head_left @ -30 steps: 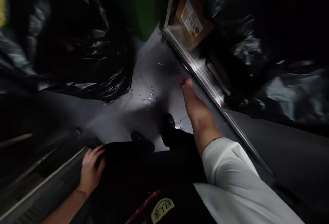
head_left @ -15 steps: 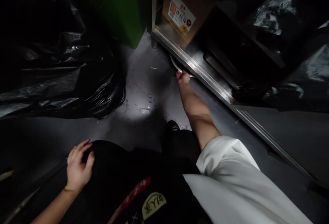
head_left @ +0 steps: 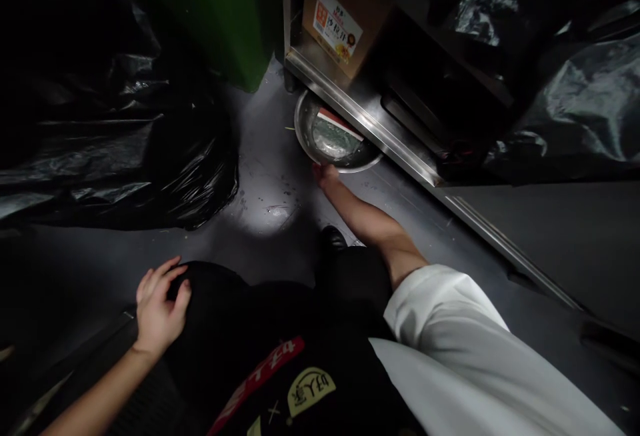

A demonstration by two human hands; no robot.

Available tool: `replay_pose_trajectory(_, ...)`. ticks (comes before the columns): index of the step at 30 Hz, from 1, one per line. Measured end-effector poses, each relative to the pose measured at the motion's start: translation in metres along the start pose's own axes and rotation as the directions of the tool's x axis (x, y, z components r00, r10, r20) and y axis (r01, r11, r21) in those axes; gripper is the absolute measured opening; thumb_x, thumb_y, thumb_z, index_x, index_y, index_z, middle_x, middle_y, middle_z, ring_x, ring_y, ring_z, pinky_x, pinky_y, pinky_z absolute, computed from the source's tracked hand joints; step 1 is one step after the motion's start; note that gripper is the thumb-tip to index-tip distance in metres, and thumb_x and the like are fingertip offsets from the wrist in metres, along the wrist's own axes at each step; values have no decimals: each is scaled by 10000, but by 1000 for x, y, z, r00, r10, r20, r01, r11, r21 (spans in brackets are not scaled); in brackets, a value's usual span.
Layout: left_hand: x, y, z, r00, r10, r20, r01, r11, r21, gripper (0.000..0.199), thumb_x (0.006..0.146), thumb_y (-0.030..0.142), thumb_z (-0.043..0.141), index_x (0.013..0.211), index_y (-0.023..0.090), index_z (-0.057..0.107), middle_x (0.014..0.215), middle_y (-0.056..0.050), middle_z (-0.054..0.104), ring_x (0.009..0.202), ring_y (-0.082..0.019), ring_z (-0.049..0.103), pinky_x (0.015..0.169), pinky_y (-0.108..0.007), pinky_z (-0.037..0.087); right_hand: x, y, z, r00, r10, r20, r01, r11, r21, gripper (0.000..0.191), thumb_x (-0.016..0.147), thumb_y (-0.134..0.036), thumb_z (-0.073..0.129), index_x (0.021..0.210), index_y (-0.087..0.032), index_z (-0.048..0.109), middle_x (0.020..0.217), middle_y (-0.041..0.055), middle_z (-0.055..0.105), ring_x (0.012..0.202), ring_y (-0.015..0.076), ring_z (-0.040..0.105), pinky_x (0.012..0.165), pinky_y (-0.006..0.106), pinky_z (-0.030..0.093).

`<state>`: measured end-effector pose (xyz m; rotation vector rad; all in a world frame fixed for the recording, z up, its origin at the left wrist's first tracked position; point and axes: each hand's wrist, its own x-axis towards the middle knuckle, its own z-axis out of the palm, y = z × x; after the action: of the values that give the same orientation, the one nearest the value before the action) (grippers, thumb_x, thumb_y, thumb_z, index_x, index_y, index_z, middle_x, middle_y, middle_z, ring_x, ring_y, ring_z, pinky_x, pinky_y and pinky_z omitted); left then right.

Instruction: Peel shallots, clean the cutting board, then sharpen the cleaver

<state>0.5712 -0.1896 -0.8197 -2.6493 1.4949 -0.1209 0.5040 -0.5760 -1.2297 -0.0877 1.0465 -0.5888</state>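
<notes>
Metal basin point(head_left: 304, 135) lies partly under the shelf point(head_left: 360, 118), its near rim held by right fingers point(head_left: 317, 171); left fingers point(head_left: 167, 267) loosely apart.

On my left I see 1 shiny black plastic bag point(head_left: 115, 129) on the grey floor point(head_left: 263, 156), and beyond it something green point(head_left: 215, 16). Ahead of me, a metal shelf point(head_left: 365, 118) carries 1 cardboard box point(head_left: 353, 6) with a white label; crumpled, glossy plastic point(head_left: 590, 96) fills my far right.

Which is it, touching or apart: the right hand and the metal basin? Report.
Touching. The head view shows the right hand at the metal basin, fingers meeting its near rim.
</notes>
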Motion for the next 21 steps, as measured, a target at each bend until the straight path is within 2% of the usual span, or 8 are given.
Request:
replay_pose_trajectory(4,11,3,1,999,21,34,-22,999,25,301,1039,464,531,1154,234,687,1388,-146,738,1290,-327,699,1294,-604,381,-33,18,-5,982,183,-41,-180,982,59,200,1030,-74,496,914,-237,495,740,-40,591,752,109,656,801,239,623)
replay_pose_trajectory(10,36,12,8,993,93,67,-95,995,43,312,1046,448,522,1164,226,707,1391,-149,746,1313,-320,695,1304,-586,359,-85,51,-33,955,296,15,-296,954,34,144,985,-93,566,970,-234,588,838,30,672,898,187,721,892,337,655)
replay_pose_trajectory(17,67,28,17,977,149,154,-164,982,90,374,1044,454,471,1171,212,727,1410,-156,748,1328,-311,694,1314,-568,350,-122,83,-76,933,325,154,-312,944,-105,159,1017,-155,575,1159,-216,614,1117,86,748,1049,190,746,1022,409,645)
replay_pose_trajectory(19,79,37,19,962,173,212,-203,971,126,377,1039,412,456,1201,216,733,1438,-154,736,1359,-314,680,1331,-581,322,-129,84,-89,908,372,192,-348,926,-147,202,1001,-130,588,1193,-183,620,1166,98,751,1084,186,743,1065,412,623)
replay_pose_trajectory(21,100,54,27,919,214,330,-281,945,170,369,1012,364,486,1248,238,740,1492,-136,709,1419,-320,641,1363,-595,262,-137,81,-106,864,434,255,-398,899,-182,227,980,-105,625,1198,-166,640,1181,100,760,1101,184,744,1101,404,605)
